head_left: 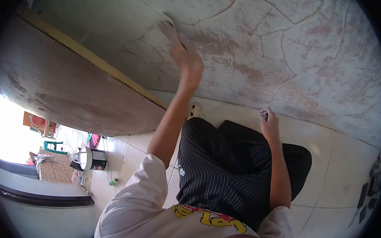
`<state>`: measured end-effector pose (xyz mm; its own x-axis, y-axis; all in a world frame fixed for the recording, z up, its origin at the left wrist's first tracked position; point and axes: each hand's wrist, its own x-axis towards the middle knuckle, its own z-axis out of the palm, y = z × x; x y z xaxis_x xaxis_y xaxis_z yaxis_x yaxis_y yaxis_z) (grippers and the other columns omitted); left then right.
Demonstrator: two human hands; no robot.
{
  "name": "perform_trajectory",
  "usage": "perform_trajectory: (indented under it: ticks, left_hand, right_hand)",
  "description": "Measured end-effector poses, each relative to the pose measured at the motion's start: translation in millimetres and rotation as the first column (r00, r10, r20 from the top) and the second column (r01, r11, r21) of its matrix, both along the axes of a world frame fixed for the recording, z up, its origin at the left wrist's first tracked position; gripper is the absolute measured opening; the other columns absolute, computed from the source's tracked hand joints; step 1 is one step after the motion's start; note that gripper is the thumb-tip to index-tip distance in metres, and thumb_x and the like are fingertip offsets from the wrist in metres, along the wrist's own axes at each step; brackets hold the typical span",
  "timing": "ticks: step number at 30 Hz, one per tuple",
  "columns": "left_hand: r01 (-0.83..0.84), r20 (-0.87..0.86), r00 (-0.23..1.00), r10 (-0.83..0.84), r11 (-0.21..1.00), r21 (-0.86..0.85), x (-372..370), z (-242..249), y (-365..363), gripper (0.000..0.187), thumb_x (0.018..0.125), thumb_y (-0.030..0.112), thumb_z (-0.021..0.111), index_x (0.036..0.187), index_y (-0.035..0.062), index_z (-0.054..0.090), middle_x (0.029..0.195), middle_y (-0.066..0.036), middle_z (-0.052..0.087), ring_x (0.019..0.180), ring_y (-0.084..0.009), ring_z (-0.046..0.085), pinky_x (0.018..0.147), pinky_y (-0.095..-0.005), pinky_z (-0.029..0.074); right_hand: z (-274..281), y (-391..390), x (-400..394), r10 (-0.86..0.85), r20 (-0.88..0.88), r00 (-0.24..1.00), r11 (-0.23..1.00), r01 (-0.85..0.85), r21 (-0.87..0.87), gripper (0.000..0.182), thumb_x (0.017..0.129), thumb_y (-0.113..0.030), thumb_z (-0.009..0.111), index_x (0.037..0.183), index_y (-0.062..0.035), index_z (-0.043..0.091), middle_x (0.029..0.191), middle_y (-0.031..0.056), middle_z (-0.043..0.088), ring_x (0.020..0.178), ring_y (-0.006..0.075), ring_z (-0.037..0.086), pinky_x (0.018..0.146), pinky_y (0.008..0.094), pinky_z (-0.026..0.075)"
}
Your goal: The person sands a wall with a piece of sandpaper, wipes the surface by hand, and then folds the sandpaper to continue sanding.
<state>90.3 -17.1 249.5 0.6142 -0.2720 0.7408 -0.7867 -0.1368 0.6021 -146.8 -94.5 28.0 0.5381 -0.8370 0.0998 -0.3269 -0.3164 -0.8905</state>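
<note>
My left hand (183, 52) reaches up to the cracked, patchy plaster wall (260, 49), its fingers blurred by motion. A thin pale piece (167, 19) shows at its fingertips, pressed between them and the wall; what it is exactly is too blurred to tell. Above my right knee, my right hand (269, 119) is closed with curled, dusty fingers, away from the wall. A small dark spot shows between those fingers, too small to make out.
A brown panel with a yellowish edge (95, 59) slants beside my left arm. On the tiled floor (316, 172) stands a black-and-white bucket (92, 159), with a small green item (113, 181) nearby. A pale clog (195, 110) is beside my knee. Dark objects (371, 186) lie at right.
</note>
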Motion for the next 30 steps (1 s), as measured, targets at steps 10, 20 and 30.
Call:
perform_trajectory:
  ticks: [10,20,30]
  left_hand:
    - [0.062,-0.181,0.980,-0.079,0.993,-0.097,-3.7,20.9,-0.6,0.049,0.104,0.008,0.035,0.149,-0.0082,0.024,0.158,-0.027,0.018,0.149,-0.0334,0.015,0.120,-0.0366,0.017]
    - [0.134,0.002,0.991,-0.134,0.991,0.017,-25.5,-44.6,-8.7,0.050,0.105,0.011,0.032,0.150,-0.0081,0.021,0.159,-0.024,0.018,0.148,-0.0339,0.019,0.118,-0.0370,0.023]
    - [-0.035,-0.203,0.978,0.036,0.999,0.007,1.1,16.2,5.2,0.050,0.102,0.005,0.039,0.149,-0.0084,0.028,0.104,-0.016,0.053,0.074,-0.0162,0.047,0.066,-0.0326,0.041]
  right_hand:
    - [-10.6,-3.4,-6.9,-0.025,-0.043,0.999,1.000,0.025,-0.013,0.018,0.094,-0.018,0.058,0.092,-0.0001,0.058,0.063,0.0096,0.053,0.056,0.0220,0.050,0.058,0.0379,0.043]
    - [-15.9,0.7,-1.3,0.011,-0.019,1.000,0.999,-0.011,0.031,0.016,0.093,-0.016,0.059,0.090,0.0001,0.058,0.060,0.0103,0.053,0.053,0.0223,0.049,0.057,0.0376,0.042]
    - [-11.0,-4.3,0.9,-0.003,-0.034,0.999,0.999,0.002,-0.032,0.016,0.094,-0.017,0.059,0.092,-0.0007,0.058,0.061,0.0104,0.053,0.054,0.0226,0.050,0.059,0.0388,0.043]
